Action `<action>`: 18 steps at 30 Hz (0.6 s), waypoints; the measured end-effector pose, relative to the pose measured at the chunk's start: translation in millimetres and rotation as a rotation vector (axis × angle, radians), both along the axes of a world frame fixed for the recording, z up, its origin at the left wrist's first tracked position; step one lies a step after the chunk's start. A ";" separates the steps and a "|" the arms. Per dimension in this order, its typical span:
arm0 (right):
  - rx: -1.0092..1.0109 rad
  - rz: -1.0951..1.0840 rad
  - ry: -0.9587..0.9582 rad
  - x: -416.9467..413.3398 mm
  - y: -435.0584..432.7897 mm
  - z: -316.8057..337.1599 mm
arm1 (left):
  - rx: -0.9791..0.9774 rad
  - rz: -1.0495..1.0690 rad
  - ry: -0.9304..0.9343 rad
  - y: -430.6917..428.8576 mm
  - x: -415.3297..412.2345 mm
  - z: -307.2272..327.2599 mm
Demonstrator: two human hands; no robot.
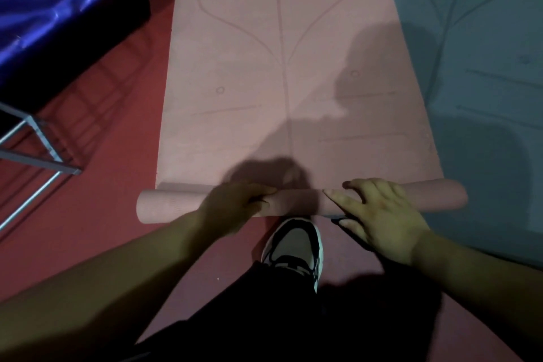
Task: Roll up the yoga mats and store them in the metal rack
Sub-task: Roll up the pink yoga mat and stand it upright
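Red flooring (88, 229) covers the room, dim and crossed by shadows. At the far left stands a metal rack (38, 138) of grey bars, with a shiny blue cover (53, 3) draped over something just beyond it.

Right of the rack, a pink mat (279, 67) lies flat on the floor and runs away from the person, printed with faint guide lines. Its near end is wound into a roll (170, 206) that lies crosswise, sticking out past the flat part on both sides.

The left hand (232, 203) sits on the roll a little left of its middle, knuckles up, with the fingers curled over the top and down the far side so that it grips the roll. Its bare forearm reaches in from the near left corner.

Between the two arms, a black and white shoe (293, 241) points at the roll, its toe just beside the near side, above a black trouser leg (264, 317).

The right hand (379, 214) rests on the roll right of the middle, spread wide with fairly straight fingers pressing on top and the thumb on the near side. Something dark lies under the thumb; what it is cannot be told. The forearm comes in from the near right.

A teal mat (484, 67) lies flat alongside the pink one at the far right, edge to edge.
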State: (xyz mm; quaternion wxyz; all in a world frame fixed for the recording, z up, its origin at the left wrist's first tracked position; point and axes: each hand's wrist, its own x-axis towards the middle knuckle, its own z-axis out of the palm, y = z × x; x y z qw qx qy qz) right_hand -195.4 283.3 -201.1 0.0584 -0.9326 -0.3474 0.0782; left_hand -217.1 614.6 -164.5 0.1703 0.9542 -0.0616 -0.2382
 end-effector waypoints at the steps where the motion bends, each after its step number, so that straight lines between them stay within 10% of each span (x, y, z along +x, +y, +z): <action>1: 0.008 -0.009 -0.006 -0.7 1.3 -1.4 | -0.012 0.003 0.004 -0.3 2.7 -0.4; 12: -0.127 0.020 0.432 73.7 20.4 9.3 | 0.324 -0.078 -0.259 -5.4 -50.9 -30.1; 18: 0.051 -0.044 -0.037 15.9 11.2 0.3 | 0.364 -0.260 -0.013 14.6 -0.9 -22.3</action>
